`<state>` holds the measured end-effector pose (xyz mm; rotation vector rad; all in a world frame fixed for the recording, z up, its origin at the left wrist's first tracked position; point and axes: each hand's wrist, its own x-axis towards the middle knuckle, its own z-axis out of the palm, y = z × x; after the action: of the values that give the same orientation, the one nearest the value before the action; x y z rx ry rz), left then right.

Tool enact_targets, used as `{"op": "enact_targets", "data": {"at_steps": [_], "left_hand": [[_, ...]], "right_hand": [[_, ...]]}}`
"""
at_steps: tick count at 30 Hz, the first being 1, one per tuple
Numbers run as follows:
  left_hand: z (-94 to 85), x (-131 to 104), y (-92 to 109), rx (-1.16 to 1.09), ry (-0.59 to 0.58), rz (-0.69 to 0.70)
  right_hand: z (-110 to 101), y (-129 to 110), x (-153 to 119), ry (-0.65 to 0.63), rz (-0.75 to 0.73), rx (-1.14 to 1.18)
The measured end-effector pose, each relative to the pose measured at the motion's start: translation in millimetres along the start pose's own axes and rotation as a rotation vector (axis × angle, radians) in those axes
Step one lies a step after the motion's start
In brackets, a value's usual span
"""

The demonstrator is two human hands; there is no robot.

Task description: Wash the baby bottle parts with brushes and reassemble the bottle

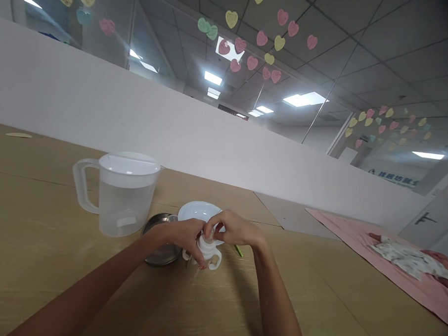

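Note:
A baby bottle [216, 262] with a white collar and two white side handles stands in front of me, held between both hands. My left hand [191, 238] is closed around its left side, thumb at the front. From above, my right hand [236, 229] pinches the bottle's top with bent fingers; the part between the fingertips is mostly covered. Right behind the hands lies a white plate [195, 209], partly hidden by them. A round metal bowl [162, 257] sits to the left, under my left forearm.
A translucent lidded pitcher [125, 201] stands at the left behind the bowl. By my right wrist lies a thin green stick [238, 250]. At the far right, a small doll-like figure [409, 258] in a printed garment lies on a pink cloth [362, 243]. A white partition [210, 137] backs the table.

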<state>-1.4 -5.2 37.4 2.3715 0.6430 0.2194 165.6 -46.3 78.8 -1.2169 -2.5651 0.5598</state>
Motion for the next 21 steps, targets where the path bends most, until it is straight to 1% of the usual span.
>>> {"op": "enact_targets", "data": {"at_steps": [3,5,7,9,11,13,17,19,21], "left_hand": [[0.7,0,0,-0.001,-0.008,0.001],[0.5,0,0,0.004,-0.007,0.008],[0.0,0,0,0.003,0.004,0.020],[-0.7,0,2,-0.003,0.013,0.026],[-1.3,-1,4,-0.008,0.012,0.003],[-1.8,-2,6,0.007,0.014,-0.035],[-1.9,-2,7,0.056,0.015,-0.043],[-1.6,-1,5,0.074,0.014,-0.048],[-1.3,0,3,0.080,0.010,-0.060]], "right_hand": [[0,0,0,-0.014,-0.020,0.013],[0,0,1,-0.019,0.008,0.016],[1,0,2,-0.002,0.090,0.013],[4,-1,3,0.014,0.202,0.009],[6,-2,5,-0.002,0.303,0.009],[9,-4,8,-0.008,0.350,-0.030],[10,-14,8,0.116,0.368,-0.266],[7,-19,4,0.137,0.377,-0.329],[4,-22,-1,0.127,0.364,-0.314]]}}
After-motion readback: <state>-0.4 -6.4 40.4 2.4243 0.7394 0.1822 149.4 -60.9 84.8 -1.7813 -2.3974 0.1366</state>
